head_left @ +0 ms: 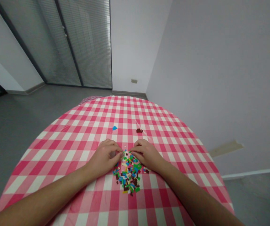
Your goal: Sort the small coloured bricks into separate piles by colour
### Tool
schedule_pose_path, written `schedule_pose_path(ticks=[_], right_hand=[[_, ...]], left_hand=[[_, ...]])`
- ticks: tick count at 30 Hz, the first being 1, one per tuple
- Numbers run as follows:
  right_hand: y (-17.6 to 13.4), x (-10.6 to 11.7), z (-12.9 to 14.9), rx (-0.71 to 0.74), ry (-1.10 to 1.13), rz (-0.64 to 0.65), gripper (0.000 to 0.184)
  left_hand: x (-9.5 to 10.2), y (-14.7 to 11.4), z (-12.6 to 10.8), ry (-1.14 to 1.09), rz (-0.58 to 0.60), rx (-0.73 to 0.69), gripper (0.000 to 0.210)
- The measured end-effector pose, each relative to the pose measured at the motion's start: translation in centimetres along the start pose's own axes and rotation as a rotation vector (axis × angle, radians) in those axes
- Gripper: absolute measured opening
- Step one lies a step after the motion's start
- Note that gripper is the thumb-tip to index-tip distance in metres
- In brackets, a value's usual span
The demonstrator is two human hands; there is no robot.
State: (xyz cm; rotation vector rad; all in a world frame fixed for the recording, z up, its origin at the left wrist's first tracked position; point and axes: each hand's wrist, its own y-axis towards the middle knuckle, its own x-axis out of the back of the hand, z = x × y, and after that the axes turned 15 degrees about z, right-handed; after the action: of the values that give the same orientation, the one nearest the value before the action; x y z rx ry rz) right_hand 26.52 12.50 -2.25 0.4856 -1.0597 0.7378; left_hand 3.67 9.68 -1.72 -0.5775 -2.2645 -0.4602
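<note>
A loose pile of small plastic building bricks in green, blue, brown, yellow and white lies in front of me. At its far left edge is my left hand, thumb and forefinger brought together in a pinch. Across from it, my right hand has its thumb and fingertips close together over the far right side of the pile. Whatever sits between the fingertips of either hand is too small to make out. Beyond the hands lie a small group of blue bricks and a group of dark brown bricks.
The round table wears a red-and-white checked tablecloth. A plain wall runs along the right side. Behind the table stands a glass partition with blinds, and grey floor shows at the left.
</note>
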Motion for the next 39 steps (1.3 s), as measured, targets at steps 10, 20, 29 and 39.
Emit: schedule_pose_path(ticks=[10, 20, 29, 39], right_hand=[[-0.2, 0.8, 0.9, 0.000, 0.166, -0.006, 0.012], [-0.4, 0.6, 3.2, 0.012, 0.323, 0.042, 0.016], [-0.4, 0.4, 3.2, 0.004, 0.338, 0.043, 0.015], [-0.5, 0.4, 3.1, 0.034, 0.339, 0.019, 0.014]], left_hand=[[-0.1, -0.1, -0.1, -0.012, 0.007, -0.065, 0.010], [-0.5, -0.3, -0.1, 0.022, -0.026, -0.182, 0.007], [-0.2, -0.3, -0.3, 0.054, -0.009, -0.266, 0.008], [0.3, -0.2, -0.2, 0.056, -0.002, -0.201, 0.012]])
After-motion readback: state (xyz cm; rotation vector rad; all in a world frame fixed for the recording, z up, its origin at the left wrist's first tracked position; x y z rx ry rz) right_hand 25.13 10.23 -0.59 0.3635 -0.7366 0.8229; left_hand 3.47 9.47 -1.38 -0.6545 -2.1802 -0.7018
